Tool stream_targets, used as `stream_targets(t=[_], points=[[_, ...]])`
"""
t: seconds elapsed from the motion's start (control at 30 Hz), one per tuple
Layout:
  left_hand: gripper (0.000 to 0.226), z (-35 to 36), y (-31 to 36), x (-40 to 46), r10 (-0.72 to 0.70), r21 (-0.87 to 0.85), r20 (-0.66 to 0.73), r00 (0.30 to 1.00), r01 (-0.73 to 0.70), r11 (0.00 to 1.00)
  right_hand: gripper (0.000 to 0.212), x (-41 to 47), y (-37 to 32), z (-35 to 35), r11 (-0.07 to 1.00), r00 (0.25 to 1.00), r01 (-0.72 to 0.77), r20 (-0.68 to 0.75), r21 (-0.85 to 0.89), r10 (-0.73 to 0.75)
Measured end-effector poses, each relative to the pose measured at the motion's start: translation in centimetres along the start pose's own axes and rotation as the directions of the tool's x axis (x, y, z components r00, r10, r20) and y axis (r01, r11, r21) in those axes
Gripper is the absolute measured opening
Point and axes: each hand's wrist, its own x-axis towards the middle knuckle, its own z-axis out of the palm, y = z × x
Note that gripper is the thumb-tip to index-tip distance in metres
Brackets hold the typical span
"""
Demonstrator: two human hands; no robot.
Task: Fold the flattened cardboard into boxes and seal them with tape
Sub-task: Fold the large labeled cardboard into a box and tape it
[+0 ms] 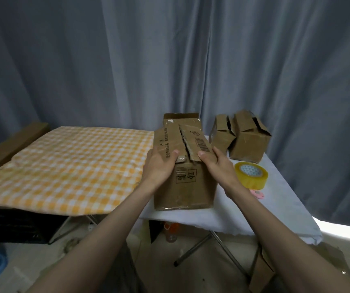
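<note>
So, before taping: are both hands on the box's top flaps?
Touching. Head view shows left hand and right hand gripping the box, thumbs on its flaps.

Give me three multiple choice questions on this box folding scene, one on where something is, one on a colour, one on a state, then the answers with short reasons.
1. Where is the tape roll?
A. On the checked cloth
B. On the white cloth, right of the held box
C. Inside a box

2. What colour is the checked cloth?
A. Orange and white
B. Green and white
C. Black and red

3. How are the held box's top flaps?
A. Cut off
B. Standing straight up
C. Folded down under both thumbs

Answers: 1 B, the roll lies on the white cloth beside the right hand. 2 A, its squares are orange and white. 3 C, the left hand and the right hand press them down, with no tape seen across the seam.
</note>
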Motion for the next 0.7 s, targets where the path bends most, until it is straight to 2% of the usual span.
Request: stream_targets(t=[0.1,0.17,0.37,0.53,0.7], points=[[0.068,-2.6,0.2,1.8,0.024,0.089,-0.080,0.997,-0.017,0.996,0.063,1.0,-2.3,1.7,0.999,0.999,0.042,0.027,-0.017,-0.041],[0.062,-5.0,0.3,3.2,0.050,0.098,-0.136,0.989,-0.037,0.994,0.066,2.3,-4.1,3.2,0.997,0.996,0.077,0.043,-0.021,-0.076],[0.054,-9.7,-2.5,7.5,0.039,0.119,-0.226,0.973,-0.012,0.993,0.050,6.5,-6.9,8.9,0.990,0.983,0.133,0.124,0.047,-0.138],[0.061,-10.8,-5.2,13.0,0.013,0.174,-0.252,0.968,0.032,0.984,0.046,11.7,-7.2,13.5,0.988,0.974,0.145,0.166,0.055,-0.153],[0.067,-10.6,-6.1,21.5,0.006,0.233,-0.167,0.986,0.034,0.972,0.046,18.8,-7.6,16.2,0.982,0.967,0.191,0.169,0.003,-0.189]])
